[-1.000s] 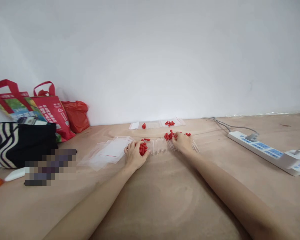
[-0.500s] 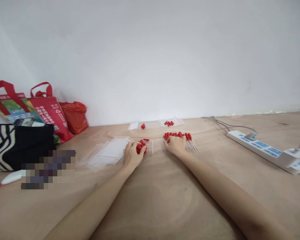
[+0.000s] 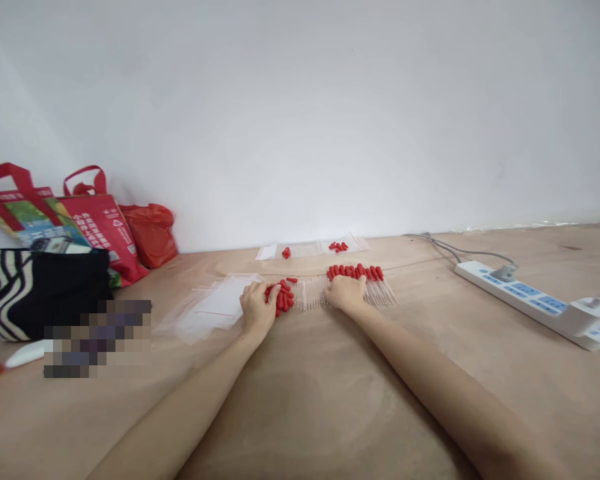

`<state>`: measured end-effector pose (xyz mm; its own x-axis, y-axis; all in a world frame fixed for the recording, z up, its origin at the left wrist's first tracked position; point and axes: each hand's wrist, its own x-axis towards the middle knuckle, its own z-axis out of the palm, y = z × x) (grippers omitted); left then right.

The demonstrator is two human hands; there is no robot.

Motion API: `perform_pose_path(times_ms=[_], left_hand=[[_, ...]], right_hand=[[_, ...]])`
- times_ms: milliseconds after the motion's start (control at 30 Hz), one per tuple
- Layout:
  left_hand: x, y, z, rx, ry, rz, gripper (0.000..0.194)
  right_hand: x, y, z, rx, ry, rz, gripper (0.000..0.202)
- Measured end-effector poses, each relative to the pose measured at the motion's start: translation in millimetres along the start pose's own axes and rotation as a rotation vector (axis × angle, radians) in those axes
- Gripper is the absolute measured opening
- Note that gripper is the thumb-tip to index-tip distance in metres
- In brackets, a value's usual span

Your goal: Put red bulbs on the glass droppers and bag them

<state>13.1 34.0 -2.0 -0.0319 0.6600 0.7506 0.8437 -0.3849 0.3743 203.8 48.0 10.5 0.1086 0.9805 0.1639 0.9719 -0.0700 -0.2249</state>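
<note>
A small heap of red rubber-like pieces (image 3: 285, 300) lies on the wooden table. My left hand (image 3: 259, 306) is at the heap's left side, its fingers curled by the pieces; whether one is pinched is too small to tell. To the right, several thin clear tubes (image 3: 309, 295) lie side by side. My right hand (image 3: 347, 293) rests over the tubes' right part, fingers bent down, and its fingertips are partly hidden. Just beyond it runs a row of red tips (image 3: 355, 271), with clear tubes (image 3: 381, 291) extending towards me from them.
Flat clear bags (image 3: 223, 303) lie left of my left hand. Two bags with red pieces (image 3: 339, 247) are near the wall. A power strip (image 3: 523, 293) stands at the right. Shopping bags (image 3: 100, 230) and a black striped bag (image 3: 55, 287) are at the left.
My left hand has shifted slightly left and uncovered more of the red heap. My right hand has moved a little left and nearer to me, showing more of the red row.
</note>
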Motion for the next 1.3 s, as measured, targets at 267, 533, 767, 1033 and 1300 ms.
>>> perform_pose_path(times_ms=[267, 533, 767, 1033, 1300], left_hand=[[-7.0, 15.0, -4.6, -0.203, 0.035, 0.128, 0.017], [-16.0, 16.1, -0.6, -0.273, -0.24, 0.271, 0.031], [-22.5, 25.0, 0.1, -0.454, -0.353, 0.206, 0.025], [-26.6, 40.6, -3.0, -0.446, -0.411, 0.185, 0.023], [-27.0, 39.6, -2.3, -0.436, -0.422, 0.143, 0.025]], right_hand=[[-3.4, -3.0, 1.1, 0.0, 0.019, -0.022, 0.027], [-30.9, 19.2, 11.3, 0.152, 0.368, -0.358, 0.021], [-51.2, 62.5, 11.0, 0.243, 0.396, -0.643, 0.02], [-59.3, 52.5, 6.6, 0.283, 0.416, -0.748, 0.02], [-60.4, 50.7, 7.5, 0.281, 0.386, -0.765, 0.02]])
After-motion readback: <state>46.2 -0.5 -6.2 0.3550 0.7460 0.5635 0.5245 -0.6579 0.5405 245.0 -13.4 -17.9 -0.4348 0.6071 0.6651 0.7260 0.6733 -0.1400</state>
